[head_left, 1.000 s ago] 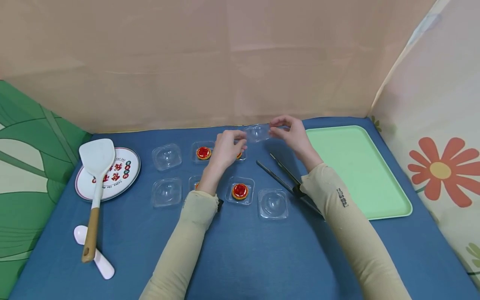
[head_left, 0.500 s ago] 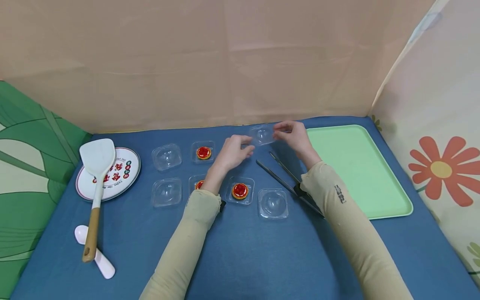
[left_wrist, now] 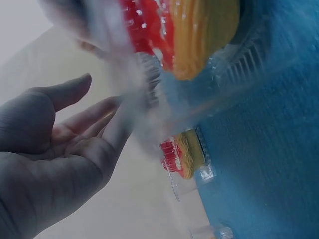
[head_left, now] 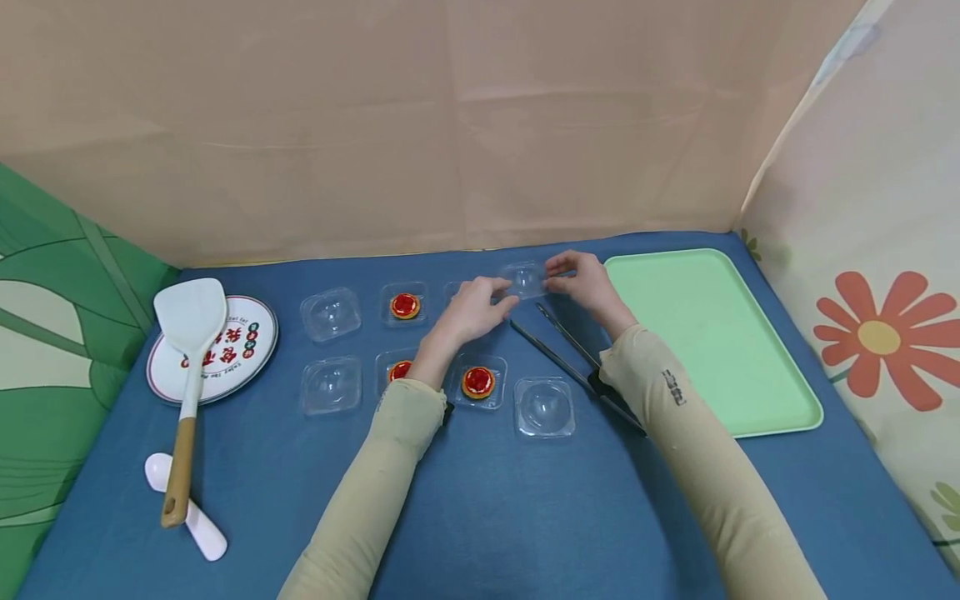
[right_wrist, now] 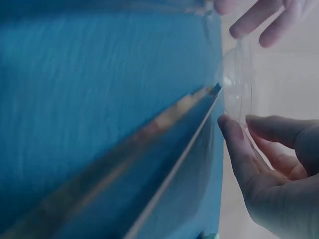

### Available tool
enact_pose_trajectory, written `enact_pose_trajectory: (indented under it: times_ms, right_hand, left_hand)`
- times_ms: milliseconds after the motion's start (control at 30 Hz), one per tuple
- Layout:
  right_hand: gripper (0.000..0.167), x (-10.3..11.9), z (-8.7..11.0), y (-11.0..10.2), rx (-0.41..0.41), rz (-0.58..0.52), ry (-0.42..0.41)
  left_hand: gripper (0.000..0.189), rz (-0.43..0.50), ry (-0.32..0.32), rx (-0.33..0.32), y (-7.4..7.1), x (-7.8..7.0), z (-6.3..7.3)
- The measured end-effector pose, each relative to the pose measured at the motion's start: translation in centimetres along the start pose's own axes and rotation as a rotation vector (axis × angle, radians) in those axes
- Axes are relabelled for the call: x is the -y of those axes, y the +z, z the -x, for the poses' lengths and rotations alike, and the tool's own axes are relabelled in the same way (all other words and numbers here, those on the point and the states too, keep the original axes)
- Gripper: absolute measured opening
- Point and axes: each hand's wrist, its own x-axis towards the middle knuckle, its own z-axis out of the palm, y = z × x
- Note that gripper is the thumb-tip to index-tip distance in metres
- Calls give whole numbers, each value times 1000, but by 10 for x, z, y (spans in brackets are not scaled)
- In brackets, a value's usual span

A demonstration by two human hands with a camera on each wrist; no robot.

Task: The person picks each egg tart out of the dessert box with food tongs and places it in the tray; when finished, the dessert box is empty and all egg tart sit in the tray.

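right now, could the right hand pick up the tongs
Probably not straight away: the right hand seems to pinch the clear plastic piece, so it looks occupied. With that let go, likely yes: the tongs lie close by on the blue tablecloth, their open tips uncovered.

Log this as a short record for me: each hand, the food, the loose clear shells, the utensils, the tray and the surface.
Right hand: pinches the edge of a clear plastic shell
Left hand: fingertips near the shell's other side; contact unclear
Food: three red-topped tarts visible in the head view, in clear containers
Other clear shells: at least three on the table
Tongs: spread open, partly hidden by the right sleeve
Spatula: blade over a plate, handle across a white spoon
Tray: light green, far right
Surface: blue cloth
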Motion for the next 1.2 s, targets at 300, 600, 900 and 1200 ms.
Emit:
enact_pose_trajectory:
  times_ms: [300, 600, 900, 1200]
  right_hand:
    - [35, 2, -4, 6, 48, 90, -4]
    - [37, 5, -5, 7, 68, 106, -6]
    - [41, 3, -5, 2, 41, 138, -22]
    - [52, 9, 8, -5, -88, 261, -119]
  left_hand:
    - [52, -50, -20, 15, 0, 4, 1]
    - [52, -27, -12, -14, -1, 4, 3]
    - [46, -24, 41, -90, -10, 0, 16]
    - [43, -139, 92, -263, -37, 2, 57]
